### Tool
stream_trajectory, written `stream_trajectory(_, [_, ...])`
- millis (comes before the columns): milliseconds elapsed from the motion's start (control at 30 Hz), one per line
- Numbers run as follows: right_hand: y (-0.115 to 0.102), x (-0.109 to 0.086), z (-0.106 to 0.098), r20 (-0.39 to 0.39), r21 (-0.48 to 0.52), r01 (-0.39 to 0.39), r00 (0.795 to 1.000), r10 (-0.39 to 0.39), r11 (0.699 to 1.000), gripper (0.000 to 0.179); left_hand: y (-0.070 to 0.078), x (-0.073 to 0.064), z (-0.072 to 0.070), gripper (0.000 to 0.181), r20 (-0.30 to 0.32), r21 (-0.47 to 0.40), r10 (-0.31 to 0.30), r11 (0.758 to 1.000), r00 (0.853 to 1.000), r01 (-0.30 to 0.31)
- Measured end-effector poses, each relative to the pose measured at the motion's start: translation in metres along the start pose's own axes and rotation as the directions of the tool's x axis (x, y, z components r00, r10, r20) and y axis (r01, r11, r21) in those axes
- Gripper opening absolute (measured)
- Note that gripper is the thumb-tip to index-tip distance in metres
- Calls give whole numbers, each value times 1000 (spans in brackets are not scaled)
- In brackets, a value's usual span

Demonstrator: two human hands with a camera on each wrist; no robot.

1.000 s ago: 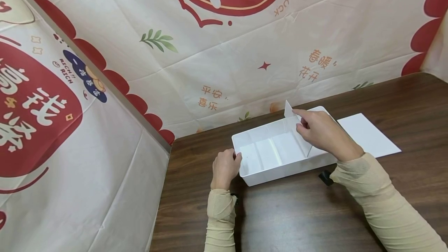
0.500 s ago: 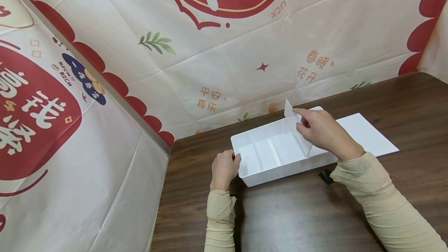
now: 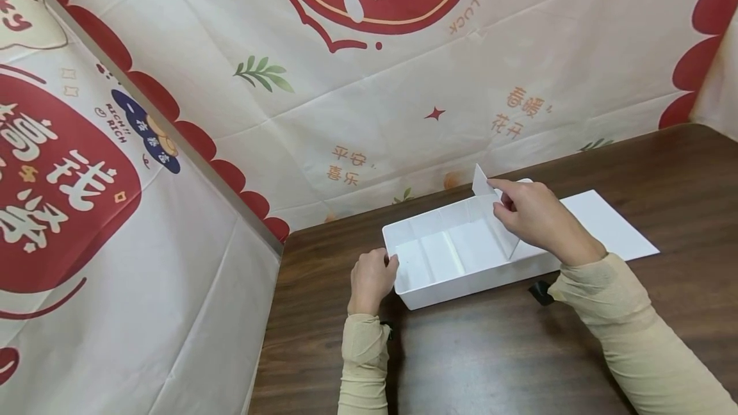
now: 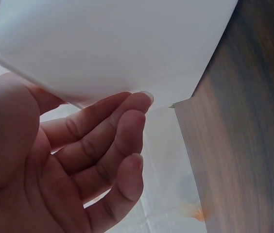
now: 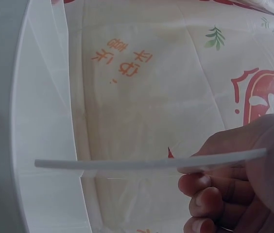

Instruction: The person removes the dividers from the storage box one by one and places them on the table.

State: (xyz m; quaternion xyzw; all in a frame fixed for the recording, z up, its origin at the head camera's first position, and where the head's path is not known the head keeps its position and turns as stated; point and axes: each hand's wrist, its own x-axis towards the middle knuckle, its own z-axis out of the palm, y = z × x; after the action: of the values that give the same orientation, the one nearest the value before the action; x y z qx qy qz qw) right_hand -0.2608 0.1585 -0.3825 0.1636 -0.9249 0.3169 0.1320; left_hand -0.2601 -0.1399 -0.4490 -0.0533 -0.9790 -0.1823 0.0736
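A long white open-topped box [image 3: 461,288] lies on the table. At its left end, my left hand [image 3: 370,279] holds the end wall at the rim. In the left wrist view, the fingers of that hand [image 4: 93,150] curl against the outside of the box wall [image 4: 108,48]; the thumb is mostly hidden. A thin white divider panel [image 3: 483,184] stands across the box toward its right part, its far corner above the rim. My right hand [image 3: 533,219] pinches its top edge. In the right wrist view, the panel [image 5: 112,164] shows edge-on beside the box's wall [image 5: 47,111].
To the right of the box, a flat white sheet [image 3: 614,226] lies on the dark wooden table [image 3: 473,364], partly hidden by my right hand. A printed cloth [image 3: 392,114] hangs behind the table, and another printed cloth [image 3: 190,287] hangs on the left.
Only the head view shifts slightly. Both hands, the box and the divider panel keep nearly the same places.
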Motion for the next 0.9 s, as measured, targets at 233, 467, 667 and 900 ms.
stream_trajectory(233, [7, -5, -6, 7, -21, -16, 1000, 16, 1000, 44, 2, 1, 2, 40, 17, 6, -9, 1000, 1000, 9])
stream_trajectory(467, [20, -16, -19, -27, -35, -33, 999, 32, 999, 45, 1, 1, 3, 39, 3, 15, -6, 1000, 1000, 6])
stream_trajectory(667, [31, -22, -30, -69, -63, -27, 997, 22, 998, 44, 0, 0, 3, 40, 7, 18, -7, 1000, 1000, 7])
stream_trajectory(900, [46, -31, -42, -93, -84, -42, 995, 34, 996, 44, 1, 0, 2, 40, 0, 27, -7, 1000, 1000, 7])
